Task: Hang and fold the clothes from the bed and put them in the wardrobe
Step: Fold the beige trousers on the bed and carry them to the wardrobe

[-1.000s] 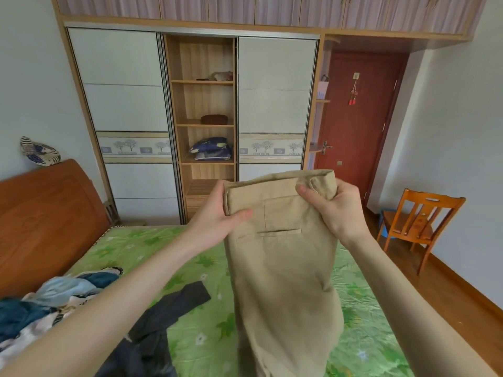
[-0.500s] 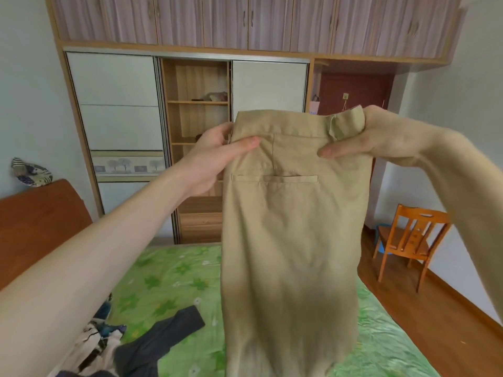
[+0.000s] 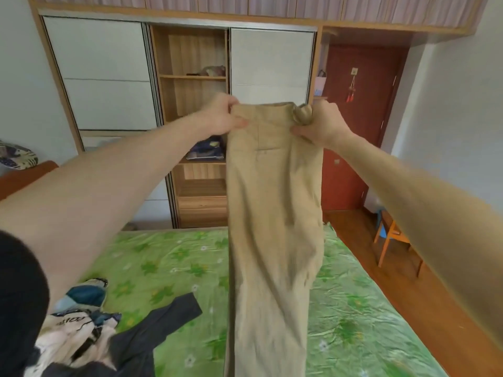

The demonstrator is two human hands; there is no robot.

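Beige trousers (image 3: 275, 227) hang full length in front of me, folded lengthwise, over the bed (image 3: 353, 308) with its green flowered sheet. My left hand (image 3: 221, 115) pinches the left end of the waistband. My right hand (image 3: 321, 123) grips the right end, where the fabric bunches. A pile of clothes (image 3: 79, 327) lies at the bed's near left, with a dark garment (image 3: 152, 333) spread beside it. The wardrobe (image 3: 196, 126) stands beyond the bed, its middle shelves open, folded blue fabric (image 3: 206, 151) on one shelf.
White sliding doors (image 3: 109, 74) flank the open shelves. A red door (image 3: 362, 126) is at the right. An orange wooden chair (image 3: 392, 240) stands on the wood floor right of the bed. The headboard (image 3: 24, 175) is at the left.
Both hands raised the trousers up from near the bed, then moved them outward at arm's length. My view swung up and back down a little.
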